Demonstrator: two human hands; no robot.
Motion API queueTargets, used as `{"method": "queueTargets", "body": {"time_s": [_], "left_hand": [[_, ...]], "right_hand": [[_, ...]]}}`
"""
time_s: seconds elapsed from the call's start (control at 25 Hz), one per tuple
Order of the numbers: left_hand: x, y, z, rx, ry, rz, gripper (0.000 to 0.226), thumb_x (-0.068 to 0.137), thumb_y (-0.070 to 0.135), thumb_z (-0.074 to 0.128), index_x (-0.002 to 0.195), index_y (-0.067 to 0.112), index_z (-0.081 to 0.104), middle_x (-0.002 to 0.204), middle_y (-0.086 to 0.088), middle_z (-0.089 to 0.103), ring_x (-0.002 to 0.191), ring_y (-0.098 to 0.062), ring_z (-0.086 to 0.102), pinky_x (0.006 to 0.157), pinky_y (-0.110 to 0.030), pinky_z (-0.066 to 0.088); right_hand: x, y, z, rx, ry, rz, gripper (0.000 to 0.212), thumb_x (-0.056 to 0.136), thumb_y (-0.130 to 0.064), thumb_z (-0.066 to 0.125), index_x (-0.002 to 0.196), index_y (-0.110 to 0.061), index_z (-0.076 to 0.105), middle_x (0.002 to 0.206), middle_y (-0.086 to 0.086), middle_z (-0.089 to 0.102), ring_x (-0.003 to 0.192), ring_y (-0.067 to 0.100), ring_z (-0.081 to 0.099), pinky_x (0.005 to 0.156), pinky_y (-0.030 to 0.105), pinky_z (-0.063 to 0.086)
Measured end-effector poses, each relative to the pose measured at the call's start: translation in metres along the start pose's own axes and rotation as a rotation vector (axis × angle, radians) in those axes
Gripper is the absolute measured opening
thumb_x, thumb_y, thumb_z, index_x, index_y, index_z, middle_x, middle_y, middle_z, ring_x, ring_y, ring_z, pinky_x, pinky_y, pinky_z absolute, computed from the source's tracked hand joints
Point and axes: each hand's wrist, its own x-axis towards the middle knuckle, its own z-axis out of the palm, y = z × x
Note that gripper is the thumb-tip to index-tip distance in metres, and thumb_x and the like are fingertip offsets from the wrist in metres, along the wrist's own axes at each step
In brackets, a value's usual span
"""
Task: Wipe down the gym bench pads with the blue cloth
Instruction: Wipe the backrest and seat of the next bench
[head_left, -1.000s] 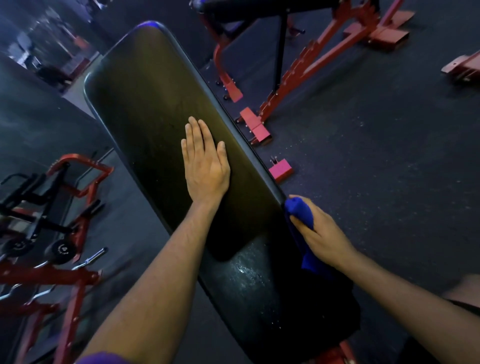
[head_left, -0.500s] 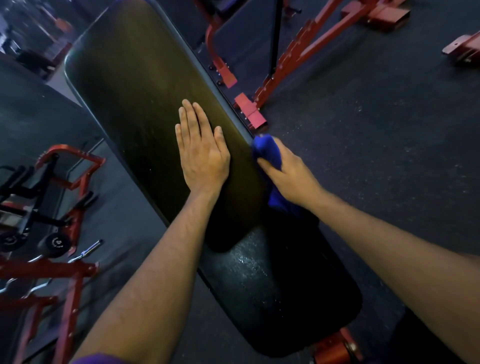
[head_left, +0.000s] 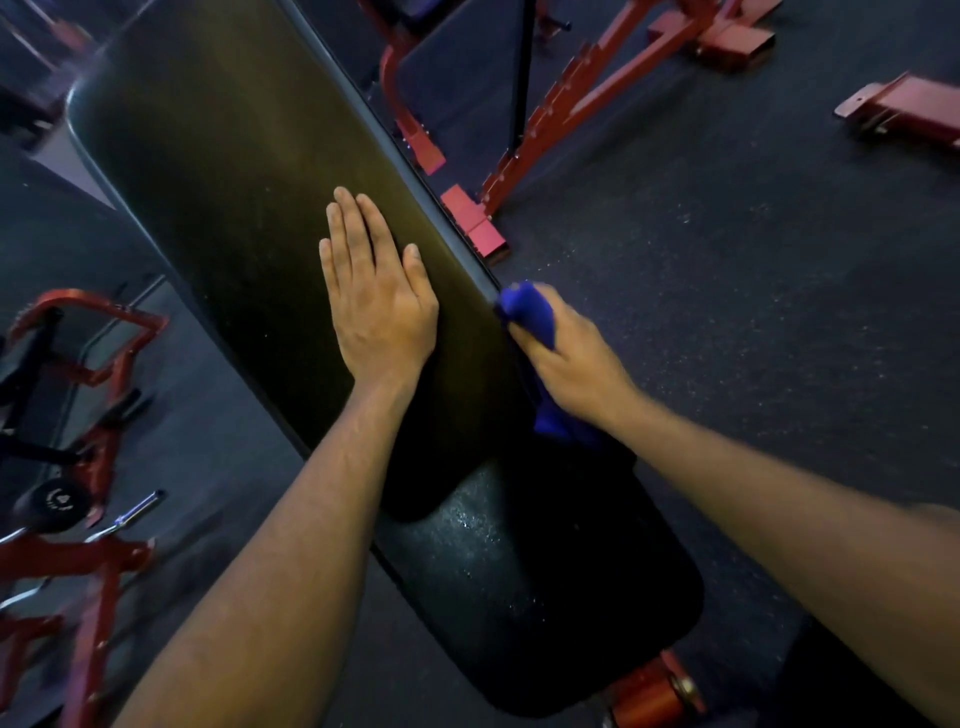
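While the left hand (head_left: 376, 306) lies flat on the black back pad (head_left: 249, 182) (fingers straight), the right hand (head_left: 569, 358) grips the blue cloth (head_left: 524, 312) against its right edge.

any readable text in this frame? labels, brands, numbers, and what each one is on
No text can be read in this frame.
Weight plate, lower left: a faint pale mark at its centre, too small and blurred to read.
Long back pad: no lettering shows.
Seat pad: only wet specks, no print.
Blue cloth, gripped by the right hand: plain, no tag in view.
Red frames on the floor: no stickers or numbers can be made out.
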Motion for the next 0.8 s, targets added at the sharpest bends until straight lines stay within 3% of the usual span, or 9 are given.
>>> {"method": "queueTargets", "body": {"time_s": [0.08,0.16,0.28,0.36,0.48,0.56,0.64,0.8], "left_hand": [[-0.001,-0.001,-0.002,-0.002,0.004,-0.001,0.063,0.108,0.037,0.023,0.162,0.006,0.014,0.171,-0.014,0.01,0.158,-0.026,0.008,0.128,-0.04,0.004],[0.002,-0.001,-0.004,0.001,-0.002,0.001,0.063,0.108,0.038,0.023,0.162,0.006,0.014,0.171,-0.014,0.01,0.158,-0.026,0.008,0.128,-0.041,0.005],[-0.002,0.001,-0.005,0.0,-0.024,0.005,0.063,0.108,0.038,0.022,0.162,0.006,0.013,0.171,-0.014,0.009,0.158,-0.026,0.007,0.128,-0.041,0.004],[0.001,0.0,-0.008,-0.002,-0.026,0.009,0.064,0.108,0.039,0.021,0.162,0.006,0.013,0.171,-0.014,0.009,0.158,-0.026,0.007,0.129,-0.043,0.006],[-0.009,0.002,-0.019,0.018,-0.007,-0.032,0.065,0.108,0.038,0.025,0.162,0.005,0.012,0.17,-0.016,0.01,0.158,-0.028,0.009,0.128,-0.049,0.009],[-0.045,0.015,-0.022,-0.003,-0.004,-0.028,0.066,0.107,0.037,0.028,0.162,0.003,0.013,0.17,-0.017,0.012,0.158,-0.029,0.01,0.129,-0.049,0.006],[-0.104,0.028,-0.017,-0.036,-0.042,0.024,0.065,0.108,0.036,0.028,0.161,0.002,0.015,0.169,-0.018,0.014,0.158,-0.029,0.011,0.128,-0.048,0.006],[-0.149,0.036,-0.001,-0.046,-0.124,0.066,0.064,0.109,0.038,0.025,0.161,0.004,0.015,0.17,-0.017,0.012,0.158,-0.027,0.008,0.129,-0.047,0.008]], "right_hand": [[0.031,-0.018,0.004,-0.011,-0.016,0.003,0.028,0.1,-0.023,0.055,0.127,-0.021,0.053,0.118,-0.002,0.062,0.108,0.014,0.058,0.084,0.025,0.04],[0.025,-0.016,0.004,-0.006,-0.026,-0.007,0.034,0.1,-0.025,0.055,0.134,-0.024,0.049,0.127,-0.003,0.059,0.116,0.012,0.055,0.094,0.027,0.041],[-0.04,0.005,-0.002,0.005,-0.022,0.013,0.046,0.1,-0.023,0.056,0.144,-0.022,0.043,0.139,-0.011,0.049,0.125,-0.003,0.044,0.103,0.009,0.029],[-0.075,0.023,-0.01,-0.015,-0.049,0.021,0.046,0.1,-0.022,0.057,0.144,-0.02,0.043,0.138,-0.014,0.048,0.124,-0.007,0.042,0.103,0.007,0.028],[-0.105,0.043,-0.031,-0.065,-0.083,0.023,0.044,0.098,-0.021,0.059,0.14,-0.018,0.045,0.137,-0.007,0.051,0.125,0.003,0.048,0.108,0.017,0.032],[-0.121,0.055,-0.044,-0.039,0.033,0.031,0.04,0.098,-0.021,0.06,0.135,-0.018,0.047,0.134,-0.001,0.053,0.123,0.01,0.052,0.11,0.03,0.037],[-0.138,0.066,-0.049,0.02,0.112,0.071,0.038,0.097,-0.024,0.06,0.133,-0.021,0.047,0.13,-0.001,0.053,0.121,0.01,0.053,0.109,0.033,0.039],[-0.164,0.076,-0.041,0.004,-0.035,0.192,0.041,0.098,-0.035,0.056,0.137,-0.03,0.042,0.137,-0.005,0.052,0.125,0.013,0.052,0.108,0.035,0.039]]}}
